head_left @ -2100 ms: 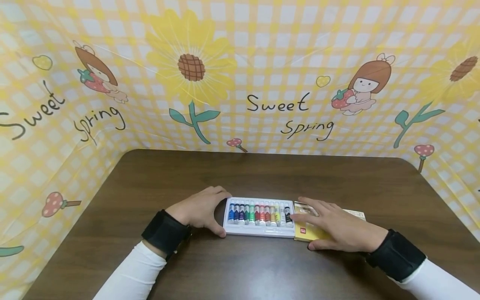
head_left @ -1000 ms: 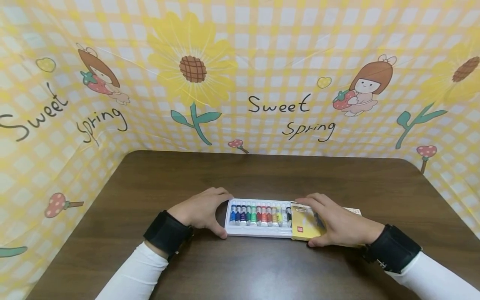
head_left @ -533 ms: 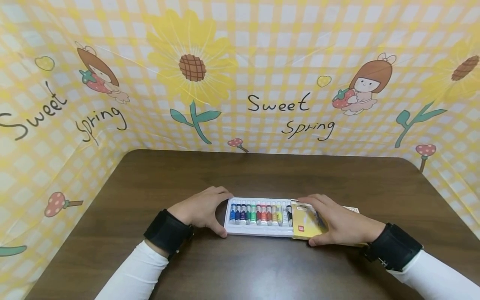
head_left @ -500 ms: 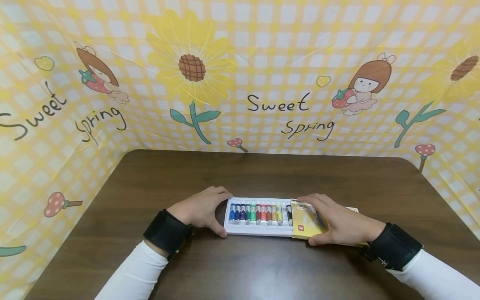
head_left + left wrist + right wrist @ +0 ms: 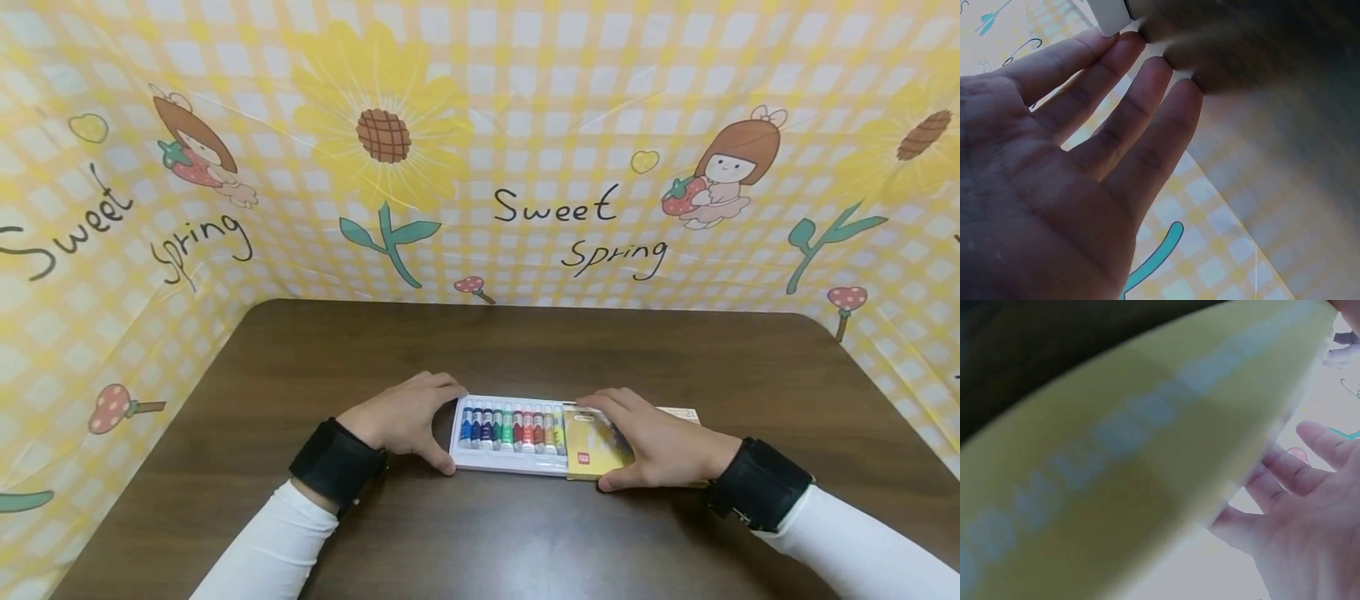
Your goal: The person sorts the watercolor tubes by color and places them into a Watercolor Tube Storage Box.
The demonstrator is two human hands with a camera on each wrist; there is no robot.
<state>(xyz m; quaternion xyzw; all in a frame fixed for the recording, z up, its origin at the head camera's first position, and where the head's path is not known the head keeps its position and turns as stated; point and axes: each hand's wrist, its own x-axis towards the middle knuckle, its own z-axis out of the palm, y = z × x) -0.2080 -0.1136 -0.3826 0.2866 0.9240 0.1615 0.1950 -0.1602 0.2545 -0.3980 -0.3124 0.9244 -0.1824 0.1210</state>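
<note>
A white plastic tray (image 5: 510,461) lies flat on the table, with a row of coloured paint tubes (image 5: 517,427) in it. Its right part sits inside a yellow cardboard box sleeve (image 5: 585,442). My left hand (image 5: 405,419) holds the tray's left end, thumb at the near corner and fingers at the far corner; one tray corner (image 5: 1109,15) shows at a fingertip in the left wrist view. My right hand (image 5: 667,442) grips the sleeve across its width from above, thumb on the near edge. In the right wrist view the yellow sleeve (image 5: 1147,444) is blurred and close.
The brown wooden table (image 5: 480,542) surrounds the box on all sides. Behind it and along both sides hangs a yellow checked cloth (image 5: 540,100) printed with flowers and figures. Both wrists wear black bands (image 5: 337,462).
The right hand has moved left with the box sleeve, which covers more of the tray and hides the tubes at the right end. The left hand and the tray have stayed about where they were.
</note>
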